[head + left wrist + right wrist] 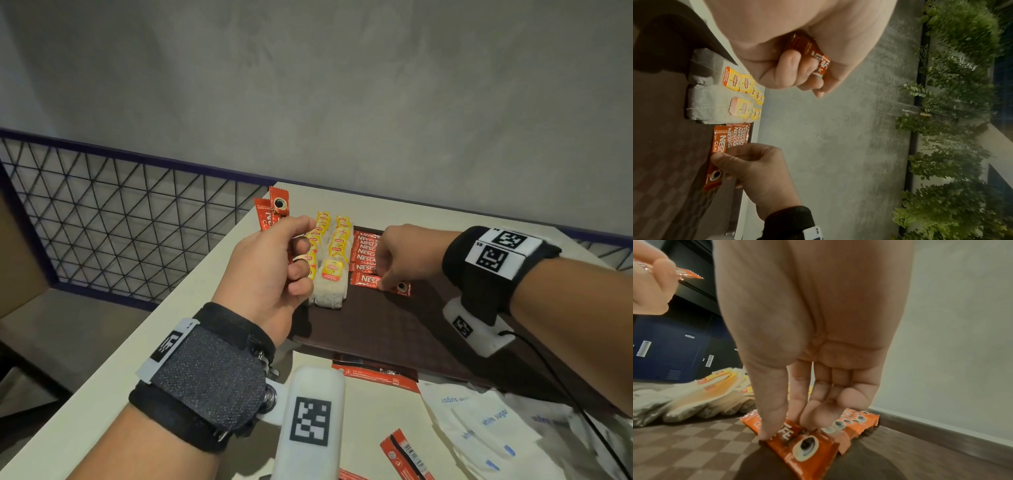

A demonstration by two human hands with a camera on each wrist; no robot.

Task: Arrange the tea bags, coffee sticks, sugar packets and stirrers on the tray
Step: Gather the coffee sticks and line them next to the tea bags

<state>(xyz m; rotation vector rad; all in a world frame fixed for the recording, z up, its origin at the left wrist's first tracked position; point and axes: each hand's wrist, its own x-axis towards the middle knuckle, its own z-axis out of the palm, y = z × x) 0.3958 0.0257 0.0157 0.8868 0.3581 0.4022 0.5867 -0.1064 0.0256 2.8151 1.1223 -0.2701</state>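
Note:
A dark brown tray (394,329) lies on the white table. Two rows of yellow-tagged tea bags (334,270) sit at its far left, and beside them is an overlapping row of red coffee sticks (364,253). My right hand (400,257) reaches down to the nearest coffee stick (807,449), which lies flat on the tray, and pinches it between thumb and curled fingers. My left hand (274,263) hovers above the tea bags and grips a few spare coffee sticks (274,209) upright in its fist. No stirrers are in view.
White sugar packets (486,425) lie heaped on the table in front of the tray. Loose coffee sticks (407,452) lie near them, one (373,375) against the tray's front edge. A wire mesh railing (120,219) runs left of the table, with a grey wall behind.

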